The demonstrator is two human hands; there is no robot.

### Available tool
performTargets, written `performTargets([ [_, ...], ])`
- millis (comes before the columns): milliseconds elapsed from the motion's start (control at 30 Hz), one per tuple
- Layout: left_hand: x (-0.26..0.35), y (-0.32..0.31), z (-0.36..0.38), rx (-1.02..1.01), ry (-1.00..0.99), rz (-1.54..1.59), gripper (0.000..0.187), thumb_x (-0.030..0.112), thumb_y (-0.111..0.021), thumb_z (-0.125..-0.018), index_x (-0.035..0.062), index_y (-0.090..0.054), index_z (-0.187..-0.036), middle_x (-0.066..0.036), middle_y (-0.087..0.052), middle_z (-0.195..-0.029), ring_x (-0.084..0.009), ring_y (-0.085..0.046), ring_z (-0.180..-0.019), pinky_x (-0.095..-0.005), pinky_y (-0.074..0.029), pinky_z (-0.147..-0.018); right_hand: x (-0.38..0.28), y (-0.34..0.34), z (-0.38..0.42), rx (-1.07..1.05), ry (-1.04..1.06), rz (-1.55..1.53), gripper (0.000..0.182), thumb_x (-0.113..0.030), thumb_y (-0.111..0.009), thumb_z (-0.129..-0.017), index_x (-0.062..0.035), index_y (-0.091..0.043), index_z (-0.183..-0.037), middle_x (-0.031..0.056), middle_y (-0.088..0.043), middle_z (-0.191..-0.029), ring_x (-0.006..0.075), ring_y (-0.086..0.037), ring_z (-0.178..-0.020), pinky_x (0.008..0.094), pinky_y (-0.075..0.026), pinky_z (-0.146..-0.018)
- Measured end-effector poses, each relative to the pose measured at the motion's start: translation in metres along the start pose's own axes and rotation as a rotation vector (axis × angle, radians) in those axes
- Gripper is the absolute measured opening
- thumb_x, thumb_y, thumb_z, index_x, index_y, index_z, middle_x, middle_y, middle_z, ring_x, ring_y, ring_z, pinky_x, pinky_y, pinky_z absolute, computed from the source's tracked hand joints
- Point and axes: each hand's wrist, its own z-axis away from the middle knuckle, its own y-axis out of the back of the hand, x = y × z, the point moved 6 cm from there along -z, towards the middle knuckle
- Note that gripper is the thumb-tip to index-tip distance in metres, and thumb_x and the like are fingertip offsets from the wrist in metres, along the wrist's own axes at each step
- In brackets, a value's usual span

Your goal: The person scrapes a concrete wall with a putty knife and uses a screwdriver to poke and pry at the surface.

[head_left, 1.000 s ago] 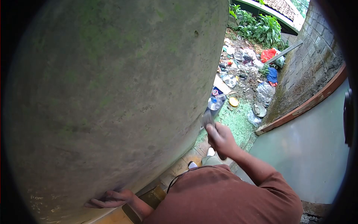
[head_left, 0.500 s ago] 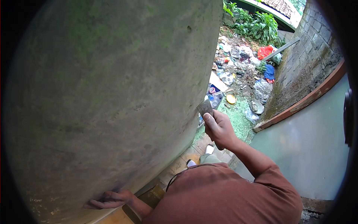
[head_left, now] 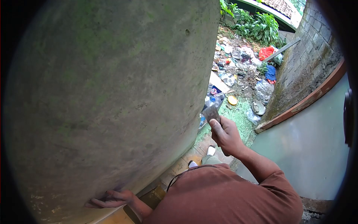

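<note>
A big rounded concrete wall (head_left: pixel 108 93), grey with green stains, fills the left of the view. My right hand (head_left: pixel 225 135) is shut on a metal scraper (head_left: pixel 211 112), whose flat blade points up beside the wall's right edge. My left hand (head_left: pixel 110 199) lies flat against the bottom of the wall with fingers spread, holding nothing. My brown shirt (head_left: pixel 223 196) fills the lower middle.
Litter (head_left: pixel 240 71) of plastic bottles, bags and a yellow lid covers the ground beyond the wall. A brick wall (head_left: pixel 305 59) rises at right, with a pale green surface (head_left: pixel 309 149) below it. Green plants (head_left: pixel 257 24) grow at the back.
My right hand lifted the scraper along the wall's edge, then dropped slightly and shifted right. My left hand has stayed pressed on the wall.
</note>
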Motion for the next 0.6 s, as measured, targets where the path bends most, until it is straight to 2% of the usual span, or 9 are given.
performTargets([
  [133,-0.002,-0.002,0.002,0.013,0.032,0.039,0.049,0.022,-0.043,-0.097,0.0003,-0.034,-0.140,-0.018,-0.017,-0.151,-0.0326,-0.012,-0.143,-0.0476,-0.023,-0.112,0.046,-0.002,0.014,-0.029,-0.082,0.107,0.029,-0.023,-0.050,-0.098,-0.0014,-0.051,-0.078,-0.0017,-0.046,-0.059,0.0051,-0.043,-0.053,0.0255,-0.035,-0.047],
  [233,0.002,0.000,0.001,0.001,0.014,0.037,0.050,0.022,-0.043,-0.097,0.0000,-0.034,-0.140,-0.018,-0.017,-0.151,-0.0323,-0.011,-0.143,-0.0477,-0.023,-0.112,-0.012,-0.006,-0.013,0.031,0.030,0.021,0.030,-0.025,-0.050,-0.098,-0.0023,-0.049,-0.078,-0.0023,-0.045,-0.059,0.0049,-0.042,-0.052,0.0251,-0.034,-0.047],
  [267,0.003,0.001,0.000,-0.002,0.015,0.036,0.050,0.022,-0.043,-0.097,-0.0003,-0.034,-0.140,-0.018,-0.017,-0.151,-0.0321,-0.011,-0.143,-0.0478,-0.023,-0.112,-0.006,-0.008,-0.016,0.016,0.032,-0.067,0.031,-0.026,-0.050,-0.099,-0.0033,-0.048,-0.078,-0.0034,-0.044,-0.059,0.0044,-0.041,-0.051,0.0244,-0.033,-0.046],
  [433,0.003,-0.003,-0.002,0.013,0.001,0.057,0.049,0.021,-0.043,-0.096,-0.0012,-0.034,-0.139,-0.018,-0.017,-0.151,-0.0323,-0.011,-0.143,-0.0482,-0.023,-0.113,0.021,-0.005,0.006,0.032,-0.013,-0.115,0.031,-0.027,-0.050,-0.099,-0.0035,-0.049,-0.078,-0.0040,-0.044,-0.059,0.0039,-0.040,-0.051,0.0241,-0.033,-0.046],
  [500,0.002,-0.004,0.000,0.036,0.018,0.128,0.049,0.021,-0.044,-0.096,-0.0014,-0.035,-0.139,-0.018,-0.017,-0.151,-0.0326,-0.010,-0.143,-0.0481,-0.022,-0.113,0.042,-0.007,0.016,-0.016,-0.109,-0.012,0.031,-0.026,-0.051,-0.098,-0.0028,-0.050,-0.078,-0.0037,-0.044,-0.059,0.0041,-0.040,-0.051,0.0250,-0.034,-0.046],
  [533,0.001,-0.004,0.000,0.040,0.020,0.126,0.049,0.021,-0.044,-0.096,-0.0014,-0.035,-0.139,-0.018,-0.017,-0.151,-0.0326,-0.010,-0.143,-0.0481,-0.022,-0.113,0.040,-0.007,0.014,-0.006,-0.089,0.075,0.031,-0.026,-0.051,-0.098,-0.0021,-0.050,-0.078,-0.0035,-0.044,-0.059,0.0044,-0.040,-0.051,0.0259,-0.034,-0.046],
  [600,-0.002,-0.002,0.003,0.029,0.030,0.123,0.049,0.021,-0.045,-0.096,-0.0017,-0.035,-0.139,-0.018,-0.017,-0.152,-0.0327,-0.010,-0.143,-0.0481,-0.021,-0.113,0.003,-0.009,-0.008,0.008,-0.044,0.051,0.031,-0.026,-0.051,-0.098,-0.0024,-0.050,-0.078,-0.0035,-0.044,-0.059,0.0046,-0.040,-0.051,0.0256,-0.034,-0.046],
])
